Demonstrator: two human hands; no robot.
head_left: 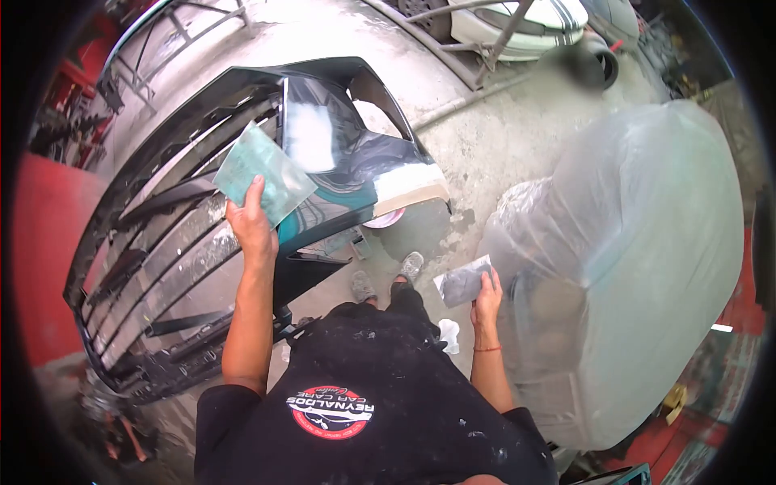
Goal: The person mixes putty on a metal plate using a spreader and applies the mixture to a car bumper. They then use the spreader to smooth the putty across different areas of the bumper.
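Note:
My left hand [255, 226] grips a flat, see-through greenish square sheet [271, 170] by its near edge, thumb on top. The sheet overlaps a dark car bumper [356, 149] with a slatted grille, which lies to my left and in front of me. On the bumper are a whitish patch [310, 137] and a pale, cream-coloured corner [412, 187]. In my right hand [487, 299] is a small flat grey rectangular piece [462, 283] with a lighter edge, held over the floor by its right side. What this grey piece is made of I cannot tell.
A large object under translucent plastic sheeting [647, 267] stands close on my right. Ahead are a metal frame [485, 56], a white striped car part [525, 28] and a dark round tube-like object [598, 65]. A crumpled white scrap [449, 335] lies on the concrete floor [477, 153].

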